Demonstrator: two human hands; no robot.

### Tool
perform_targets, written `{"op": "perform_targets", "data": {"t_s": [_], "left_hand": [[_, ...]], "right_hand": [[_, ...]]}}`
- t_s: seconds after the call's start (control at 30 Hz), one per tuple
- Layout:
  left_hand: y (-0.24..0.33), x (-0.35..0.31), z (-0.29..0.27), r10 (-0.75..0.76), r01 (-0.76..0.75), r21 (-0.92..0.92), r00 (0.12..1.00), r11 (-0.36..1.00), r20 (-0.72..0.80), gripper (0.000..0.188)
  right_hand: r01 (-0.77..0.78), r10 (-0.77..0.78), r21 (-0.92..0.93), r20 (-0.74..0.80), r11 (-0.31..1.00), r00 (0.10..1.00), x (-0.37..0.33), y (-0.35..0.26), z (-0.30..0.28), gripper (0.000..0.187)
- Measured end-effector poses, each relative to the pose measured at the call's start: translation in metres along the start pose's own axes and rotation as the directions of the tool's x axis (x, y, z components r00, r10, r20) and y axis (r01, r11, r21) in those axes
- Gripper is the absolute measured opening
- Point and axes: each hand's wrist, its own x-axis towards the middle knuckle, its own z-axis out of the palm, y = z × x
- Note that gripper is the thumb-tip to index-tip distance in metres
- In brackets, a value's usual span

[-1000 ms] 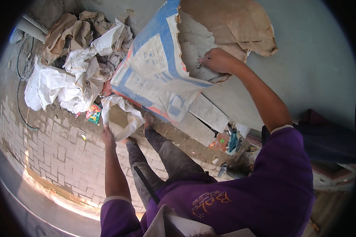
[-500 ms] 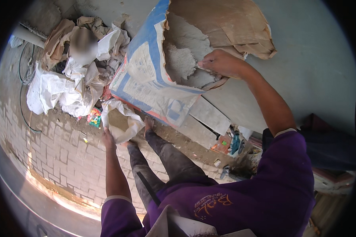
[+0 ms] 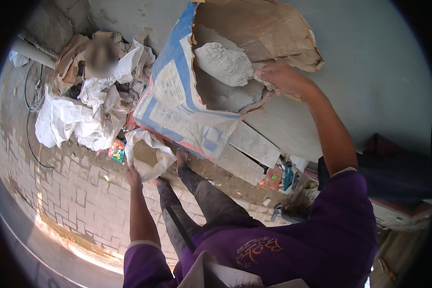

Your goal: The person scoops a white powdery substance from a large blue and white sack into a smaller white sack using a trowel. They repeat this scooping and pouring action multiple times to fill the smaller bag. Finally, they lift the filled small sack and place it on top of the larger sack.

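Observation:
My left hand [image 3: 133, 176] is closed on the rim of a white woven sack [image 3: 164, 164], whose mouth is held open near my feet. My right hand [image 3: 285, 79] is closed at the torn opening of a large blue and white paper bag [image 3: 170, 89]. From its fingers a heap of pale grey powder [image 3: 224, 65] reaches into the bag, apparently carried on a scoop whose body is hidden beneath it. More loose powder [image 3: 233, 97] lies inside the bag under the heap. The bag's brown torn flap [image 3: 283, 33] leans back against the wall.
Crumpled white sacks [image 3: 65, 117] and brown paper are piled at the left, with a person's blurred head among them. A dark hose [image 3: 29, 139] curves over the brick paving [image 3: 81, 192]. Grey slabs [image 3: 254, 144] and litter lie right of the bag.
My right hand has drawn back to the right, and the powder heap now stands out higher above the powder in the bag. The left hand keeps its hold on the sack rim.

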Motion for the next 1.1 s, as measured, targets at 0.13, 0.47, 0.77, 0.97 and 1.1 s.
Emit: {"op": "perform_targets", "data": {"t_s": [0.13, 0.47, 0.77, 0.97, 1.1], "left_hand": [[0.007, -0.006, 0.000, -0.024, 0.024, -0.025, 0.999, 0.999, 0.029, 0.060], [0.024, -0.018, 0.000, -0.007, 0.010, -0.048, 0.998, 0.999, 0.062, 0.057], [-0.002, 0.000, -0.014, -0.047, 0.044, 0.052, 0.997, 0.998, 0.062, 0.061], [0.014, -0.005, -0.012, -0.133, 0.133, -0.005, 0.991, 0.991, 0.002, 0.055], [0.009, -0.005, -0.019, -0.176, 0.174, -0.087, 0.984, 0.981, -0.018, 0.052]], "right_hand": [[-0.045, 0.054, 0.078, -0.118, 0.996, 0.992, -0.015, 0.005, -0.005, 0.039], [-0.043, 0.058, 0.119, -0.120, 0.992, 0.991, -0.069, 0.000, -0.009, 0.040], [-0.015, 0.030, 0.141, -0.104, 0.990, 0.994, -0.125, -0.039, 0.023, 0.034], [0.127, -0.145, 0.181, 0.088, 0.975, 0.986, -0.117, -0.045, 0.103, 0.023], [0.139, -0.161, 0.091, 0.307, 0.986, 0.938, -0.069, -0.043, 0.191, 0.026]]}}
